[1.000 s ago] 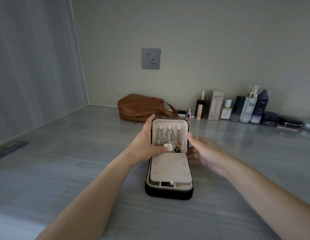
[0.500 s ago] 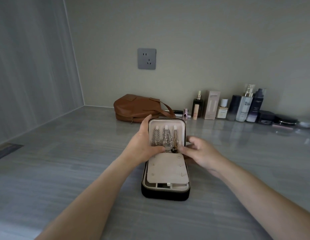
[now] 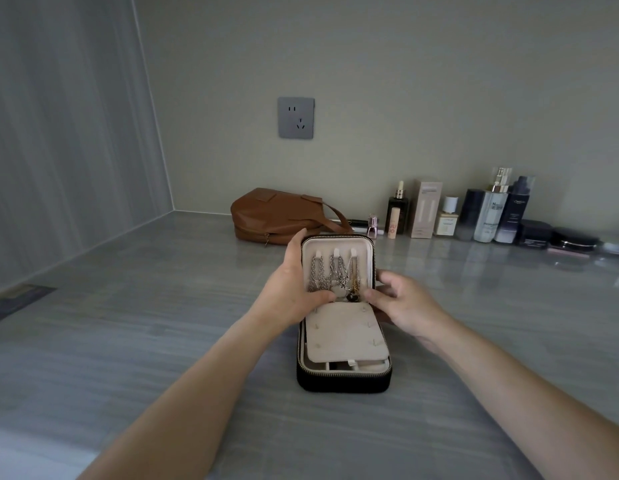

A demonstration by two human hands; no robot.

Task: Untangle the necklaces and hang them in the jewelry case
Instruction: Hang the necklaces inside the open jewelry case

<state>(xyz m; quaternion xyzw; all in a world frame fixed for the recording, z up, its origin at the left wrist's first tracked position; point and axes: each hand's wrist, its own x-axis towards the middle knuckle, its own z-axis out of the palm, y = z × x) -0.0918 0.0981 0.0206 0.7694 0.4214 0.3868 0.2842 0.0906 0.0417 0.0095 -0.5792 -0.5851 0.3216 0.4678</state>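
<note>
A small black jewelry case (image 3: 342,381) stands open on the grey counter, its cream-lined lid (image 3: 337,242) upright. Three necklaces (image 3: 332,275) hang side by side from the lid's hooks, their pendants bunched at the bottom. My left hand (image 3: 294,292) grips the lid's left edge, thumb across the pendants. My right hand (image 3: 401,303) grips the lid's right edge, its thumb reaching in at the lower right by the dark pendant (image 3: 352,296). A cream padded flap (image 3: 342,332) lies flat over the case's base.
A brown leather bag (image 3: 276,216) lies behind the case by the wall. Several cosmetic bottles and boxes (image 3: 488,213) line the back wall to the right. A wall socket (image 3: 296,117) sits above. A wall closes off the left side.
My right hand has come in from beside the case and closed on the lid's right edge near the pendants. My left hand has kept its hold on the lid.
</note>
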